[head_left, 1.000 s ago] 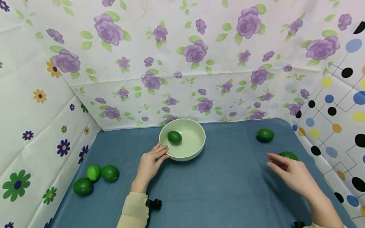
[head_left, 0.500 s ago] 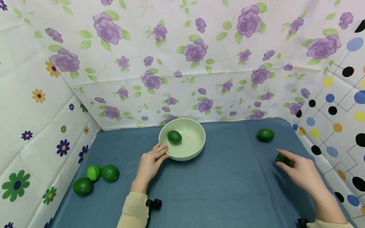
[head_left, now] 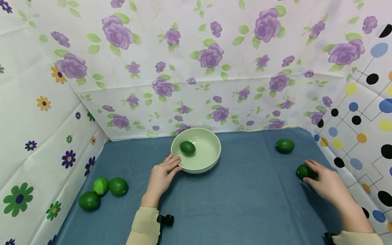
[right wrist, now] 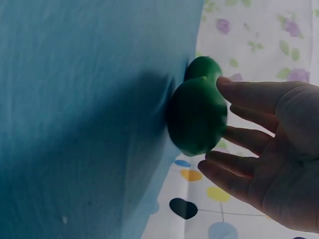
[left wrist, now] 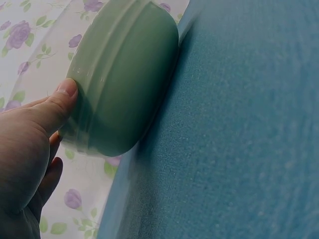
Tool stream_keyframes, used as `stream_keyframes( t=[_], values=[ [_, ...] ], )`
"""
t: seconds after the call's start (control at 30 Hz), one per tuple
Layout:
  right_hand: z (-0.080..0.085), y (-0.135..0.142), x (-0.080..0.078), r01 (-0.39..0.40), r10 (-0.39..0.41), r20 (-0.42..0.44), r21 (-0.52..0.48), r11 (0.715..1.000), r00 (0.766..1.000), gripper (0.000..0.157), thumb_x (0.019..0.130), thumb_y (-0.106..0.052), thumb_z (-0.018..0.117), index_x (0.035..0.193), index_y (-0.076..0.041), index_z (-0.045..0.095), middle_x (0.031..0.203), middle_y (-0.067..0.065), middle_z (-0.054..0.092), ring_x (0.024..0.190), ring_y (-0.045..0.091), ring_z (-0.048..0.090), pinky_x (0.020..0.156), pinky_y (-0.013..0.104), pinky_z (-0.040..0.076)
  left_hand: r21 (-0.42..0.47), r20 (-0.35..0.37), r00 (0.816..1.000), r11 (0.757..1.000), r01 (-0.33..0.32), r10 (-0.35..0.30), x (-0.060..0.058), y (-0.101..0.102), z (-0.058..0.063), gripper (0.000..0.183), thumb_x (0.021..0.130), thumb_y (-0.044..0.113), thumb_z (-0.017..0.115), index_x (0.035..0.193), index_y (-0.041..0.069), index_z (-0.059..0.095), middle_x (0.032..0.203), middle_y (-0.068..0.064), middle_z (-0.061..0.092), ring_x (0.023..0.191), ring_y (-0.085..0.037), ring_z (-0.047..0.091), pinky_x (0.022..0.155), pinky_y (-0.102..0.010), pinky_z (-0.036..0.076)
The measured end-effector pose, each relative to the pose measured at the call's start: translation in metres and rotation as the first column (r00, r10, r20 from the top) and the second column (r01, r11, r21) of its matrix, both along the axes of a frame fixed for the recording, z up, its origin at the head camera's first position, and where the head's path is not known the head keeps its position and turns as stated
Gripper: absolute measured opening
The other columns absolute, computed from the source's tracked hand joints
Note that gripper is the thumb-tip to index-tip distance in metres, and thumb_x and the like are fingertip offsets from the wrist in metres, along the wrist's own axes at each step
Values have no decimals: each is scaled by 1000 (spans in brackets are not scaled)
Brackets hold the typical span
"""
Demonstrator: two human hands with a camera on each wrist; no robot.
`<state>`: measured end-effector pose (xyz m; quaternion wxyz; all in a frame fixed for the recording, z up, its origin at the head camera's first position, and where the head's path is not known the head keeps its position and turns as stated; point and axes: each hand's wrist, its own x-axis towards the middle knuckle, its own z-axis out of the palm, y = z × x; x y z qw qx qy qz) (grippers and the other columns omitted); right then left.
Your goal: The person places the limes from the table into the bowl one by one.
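My left hand (head_left: 161, 175) holds the near-left rim of a pale green bowl (head_left: 208, 149), fingers over the edge and thumb (left wrist: 65, 92) against the outer wall. Inside the bowl lies one dark green lime (head_left: 188, 147). Over on the right, my right hand (head_left: 326, 180) reaches around another lime (head_left: 303, 172) resting on the cloth. In the right wrist view the thumb tip is right at the upper edge of this lime (right wrist: 197, 117), and the other fingers spread loosely along its far side, fairly straight.
Behind the right hand sits another lime (head_left: 285, 145). At the left lie two dark limes (head_left: 118, 186) and a lighter green one (head_left: 100, 185), close together. A blue cloth (head_left: 232, 204) covers the table, with patterned sheets (head_left: 196, 68) rising at the back and sides.
My right hand has moved right and down to the nearer right lime, its thumb and fingers now around it. The left hand and the bowl stay in place.
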<state>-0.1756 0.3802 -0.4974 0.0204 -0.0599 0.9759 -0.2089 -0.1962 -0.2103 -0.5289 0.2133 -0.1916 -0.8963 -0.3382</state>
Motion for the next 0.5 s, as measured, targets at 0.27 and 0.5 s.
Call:
stream_keyframes(
  t=[0.27, 0.5],
  values=[
    [-7, 11, -9, -57, 57, 4, 21, 998, 998, 72, 94, -3, 78, 156, 10, 45, 157, 43, 37, 131, 71, 40, 99, 81, 42, 2, 10, 1000, 1000, -4, 4, 0, -1, 0, 37, 94, 20, 83, 130, 12, 79, 134, -1, 73, 143, -22, 56, 117, -41, 49],
    [-7, 17, -15, -64, 64, 6, 46, 997, 998, 71, 92, -2, 79, 154, 10, 48, 153, 42, 43, 127, 71, 44, 98, 80, 43, 12, 26, 1000, 1000, -7, 6, 0, 0, -1, 37, 95, 21, 83, 130, 10, 79, 135, -1, 73, 143, -21, 56, 117, -41, 48]
  ],
)
